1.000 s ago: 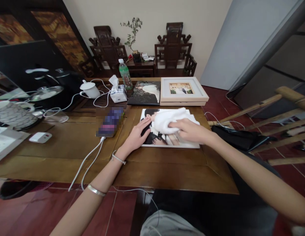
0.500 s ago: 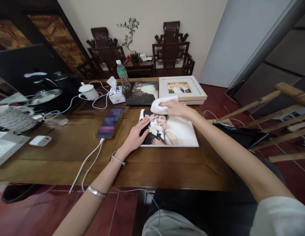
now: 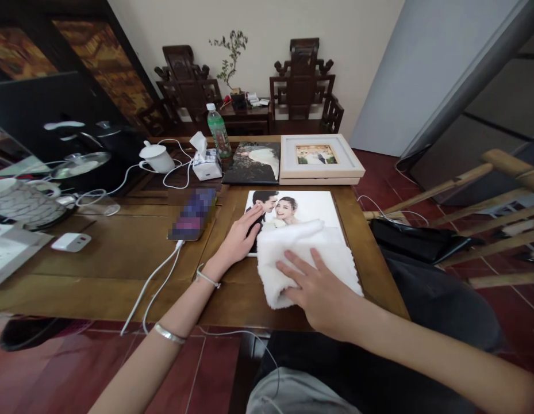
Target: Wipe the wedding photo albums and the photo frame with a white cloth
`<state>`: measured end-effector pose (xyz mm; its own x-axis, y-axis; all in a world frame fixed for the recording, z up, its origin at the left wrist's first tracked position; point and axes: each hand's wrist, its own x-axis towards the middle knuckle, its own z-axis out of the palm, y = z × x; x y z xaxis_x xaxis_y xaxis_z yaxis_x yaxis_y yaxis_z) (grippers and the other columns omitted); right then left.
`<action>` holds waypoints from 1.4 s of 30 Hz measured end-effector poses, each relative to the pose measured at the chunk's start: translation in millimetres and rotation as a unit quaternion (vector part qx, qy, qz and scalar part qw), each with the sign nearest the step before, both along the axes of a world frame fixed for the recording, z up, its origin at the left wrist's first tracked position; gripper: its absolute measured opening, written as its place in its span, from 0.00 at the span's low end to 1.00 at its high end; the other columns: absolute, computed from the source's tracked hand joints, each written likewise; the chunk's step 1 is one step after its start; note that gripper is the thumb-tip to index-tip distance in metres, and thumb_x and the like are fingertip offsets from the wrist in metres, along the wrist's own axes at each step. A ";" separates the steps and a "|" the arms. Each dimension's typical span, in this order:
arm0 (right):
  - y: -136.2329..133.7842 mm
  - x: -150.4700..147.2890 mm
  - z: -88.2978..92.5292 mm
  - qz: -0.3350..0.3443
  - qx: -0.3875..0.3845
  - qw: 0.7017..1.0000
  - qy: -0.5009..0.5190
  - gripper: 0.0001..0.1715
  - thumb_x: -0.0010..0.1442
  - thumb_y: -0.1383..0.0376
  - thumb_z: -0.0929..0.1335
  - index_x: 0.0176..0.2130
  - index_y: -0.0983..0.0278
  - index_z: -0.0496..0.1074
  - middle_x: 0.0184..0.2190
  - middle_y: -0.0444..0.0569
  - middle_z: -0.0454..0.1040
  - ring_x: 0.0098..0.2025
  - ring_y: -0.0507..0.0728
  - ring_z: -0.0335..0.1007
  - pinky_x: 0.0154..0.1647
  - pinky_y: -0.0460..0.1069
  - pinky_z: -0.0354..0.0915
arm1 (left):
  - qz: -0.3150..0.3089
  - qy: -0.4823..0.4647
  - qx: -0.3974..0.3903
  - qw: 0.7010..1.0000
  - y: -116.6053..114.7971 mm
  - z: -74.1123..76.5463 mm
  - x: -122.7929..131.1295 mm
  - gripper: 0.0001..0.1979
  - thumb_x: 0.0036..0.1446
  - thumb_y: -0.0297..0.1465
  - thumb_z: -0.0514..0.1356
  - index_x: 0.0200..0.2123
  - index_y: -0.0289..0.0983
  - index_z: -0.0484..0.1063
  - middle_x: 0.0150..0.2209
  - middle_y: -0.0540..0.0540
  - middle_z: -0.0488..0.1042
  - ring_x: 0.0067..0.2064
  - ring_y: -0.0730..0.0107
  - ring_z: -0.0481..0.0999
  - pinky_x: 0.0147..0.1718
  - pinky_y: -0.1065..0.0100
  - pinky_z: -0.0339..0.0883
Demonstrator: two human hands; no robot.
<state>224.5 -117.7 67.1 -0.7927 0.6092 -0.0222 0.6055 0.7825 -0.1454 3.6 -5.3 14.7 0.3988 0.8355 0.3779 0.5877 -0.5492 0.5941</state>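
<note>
A photo panel (image 3: 322, 207) showing a couple lies flat on the wooden table in front of me. On its left side rests my left hand (image 3: 238, 237), fingers stretched out flat and holding nothing. My right hand (image 3: 322, 293) has hold of a fluffy white cloth (image 3: 301, 241), its fingers over the top and the thumb tucked at the cloth's near fold. This cloth covers the lower right of the panel and hangs past its near edge, hiding that part of the picture.
Behind the panel lie a dark photo panel (image 3: 253, 167) and stacked framed pictures (image 3: 355, 155). To the left are a phone (image 3: 191, 215) on a cable, a tissue box (image 3: 207, 165), a bottle (image 3: 218, 132), a lidded cup (image 3: 158, 159), a charger (image 3: 71, 242) and a power strip (image 3: 12, 256).
My right hand has drawn the cloth from the panel's far edge toward me, to its near right side. The cloth now lies more spread out. My left hand stays in place.
</note>
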 end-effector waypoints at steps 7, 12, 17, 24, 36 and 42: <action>46.3 12.7 19.5 -0.069 -0.037 0.996 0.036 0.32 0.51 0.79 0.58 0.51 0.62 0.70 0.58 0.58 0.65 0.60 0.63 0.60 0.59 0.65 0.54 | -0.009 0.000 0.004 1.000 0.4 -0.3 -0.7 0.22 0.65 0.34 0.47 0.59 0.35 0.63 0.63 0.40 0.60 0.65 0.59 0.56 0.63 0.51 0.49; 94.7 -7.7 12.1 -0.136 0.014 0.990 -0.018 0.30 0.54 0.76 0.59 0.55 0.64 0.67 0.61 0.60 0.60 0.65 0.70 0.48 0.55 0.73 0.52 | -0.001 -0.041 0.029 0.999 -4.6 1.8 -1.6 0.23 0.66 0.37 0.46 0.62 0.37 0.59 0.63 0.41 0.60 0.65 0.61 0.56 0.63 0.53 0.50; 93.5 -40.0 -6.1 -0.053 0.079 0.995 -0.031 0.24 0.59 0.71 0.61 0.53 0.64 0.69 0.66 0.56 0.52 0.66 0.74 0.40 0.55 0.79 0.43 | 0.003 -0.105 0.056 0.993 -6.7 -0.5 -5.8 0.26 0.67 0.41 0.42 0.64 0.38 0.54 0.65 0.42 0.56 0.66 0.60 0.54 0.64 0.54 0.47; 44.7 -18.5 4.3 0.091 0.016 0.996 0.009 0.24 0.55 0.76 0.59 0.46 0.63 0.74 0.61 0.52 0.62 0.66 0.67 0.46 0.58 0.75 0.46 | 0.011 -0.070 0.083 0.994 -4.6 -3.1 -7.2 0.28 0.67 0.43 0.39 0.64 0.37 0.53 0.65 0.42 0.55 0.66 0.59 0.52 0.64 0.54 0.47; 106.1 19.8 20.3 -0.130 0.006 0.990 0.047 0.26 0.53 0.76 0.58 0.48 0.63 0.71 0.48 0.55 0.73 0.47 0.62 0.68 0.51 0.58 0.57 | -0.022 0.013 0.027 0.999 -4.5 2.8 -0.4 0.23 0.65 0.39 0.48 0.59 0.36 0.64 0.62 0.40 0.61 0.64 0.58 0.58 0.62 0.51 0.52; 154.1 -37.8 14.3 -0.091 0.006 0.990 0.107 0.28 0.54 0.76 0.58 0.52 0.63 0.69 0.47 0.54 0.74 0.48 0.62 0.68 0.48 0.55 0.58 | -0.001 0.019 0.026 0.999 -5.1 3.5 0.5 0.22 0.64 0.38 0.50 0.56 0.33 0.68 0.58 0.37 0.67 0.61 0.56 0.64 0.60 0.52 0.56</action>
<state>186.7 36.4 81.4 -0.6553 0.7418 0.1423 0.6931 0.6654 -0.2771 4.0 -10.3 18.2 0.4158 0.8137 0.4063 0.6074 -0.5809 0.5418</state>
